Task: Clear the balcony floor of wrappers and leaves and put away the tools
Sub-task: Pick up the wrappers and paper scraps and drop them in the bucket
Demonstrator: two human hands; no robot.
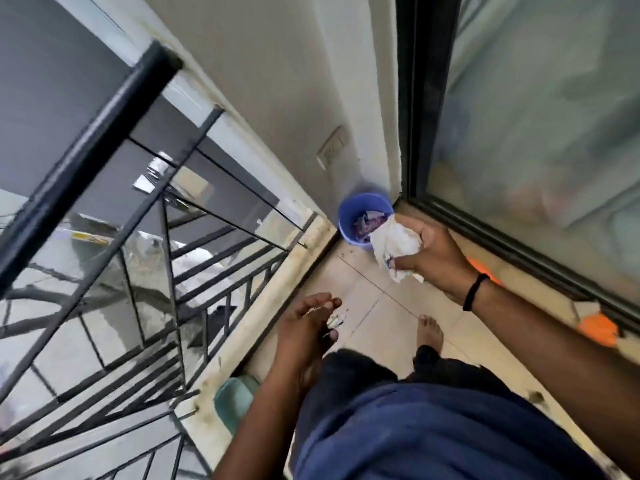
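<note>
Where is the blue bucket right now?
In the head view the blue bucket stands on the floor in the far corner, between the wall and the glass door frame, just beyond the right hand holding a crumpled white wrapper.

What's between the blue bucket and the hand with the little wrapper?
In the head view, only bare floor tiles lie between the bucket and the left hand pinching the small wrapper.

One blue bucket (363, 216), two wrappers — a white wrapper (393, 245) and a small wrapper (335, 321) — two hands.
</note>
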